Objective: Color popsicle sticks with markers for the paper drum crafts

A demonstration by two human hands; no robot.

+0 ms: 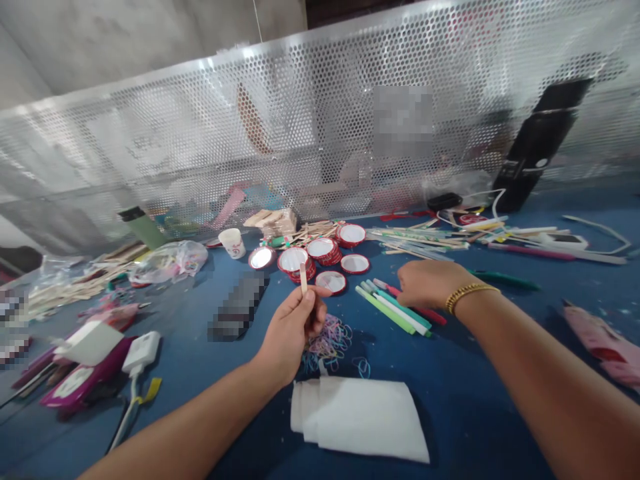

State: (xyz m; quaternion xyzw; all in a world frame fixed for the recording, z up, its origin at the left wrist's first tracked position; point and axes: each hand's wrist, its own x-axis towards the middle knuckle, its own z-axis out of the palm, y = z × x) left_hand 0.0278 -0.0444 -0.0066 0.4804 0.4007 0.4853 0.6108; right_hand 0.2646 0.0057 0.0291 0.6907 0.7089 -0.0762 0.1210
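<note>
Your left hand [293, 327] is closed on a wooden craft stick [303, 277], pinched near its lower end between thumb and fingers. The stick stands upright above the desk [475, 400], just in front of the red-rimmed round lids [323, 257]. Your right hand [430, 283], with a gold bracelet [467, 293] at the wrist, lies palm down on the far ends of the row of felt-tip markers [395, 310]. Its fingers are curled under, and you cannot tell whether they grip one.

By the look of it, the step in hand is one stick held ready while the other hand goes to the markers. The markers lie side by side and touching, so lifting one calls for a fingertip pinch on a single barrel.

A tangle of coloured rubber bands [327, 340] lies just below your left hand, and a folded white cloth [360, 417] lies nearer to you. The desk has a blue top and is crowded. A paper cup [233, 242] and a green bottle [143, 227] stand to the left, with loose wooden sticks [320, 230] behind the lids. A perforated metal screen [300, 120] closes off the back, with a plain wall above it.
</note>
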